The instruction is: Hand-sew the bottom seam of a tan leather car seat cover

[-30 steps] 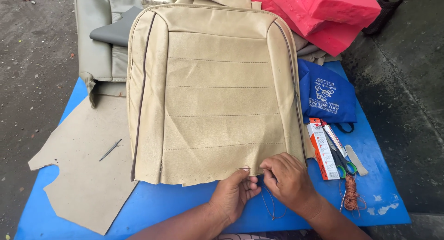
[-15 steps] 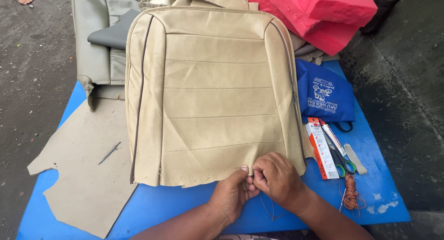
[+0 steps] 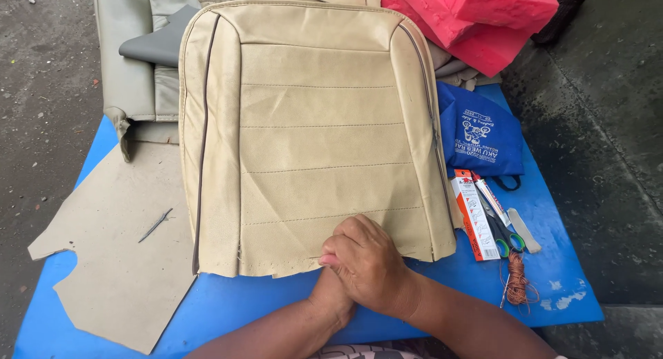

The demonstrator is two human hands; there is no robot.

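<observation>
Directly beyond the clenched right hand (image 3: 364, 262), covering the left hand (image 3: 331, 290), lies the beige seat cover (image 3: 311, 131).

Soft, even daylight — faint shadows only, no glare, sharp focus from near edge to far.

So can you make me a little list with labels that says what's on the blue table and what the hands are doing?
surface: blue table top
main thing: beige seat cover, lying flat, stitched across in rows
right hand: on the cover's near edge, fingers curled, lying over the left hand
left hand: mostly hidden under the right hand
left of cover: tan cut-out sheet with a thin metal tool on it
right of cover: blue bag, scissors, coil of brown cord
behind: red foam blocks
</observation>
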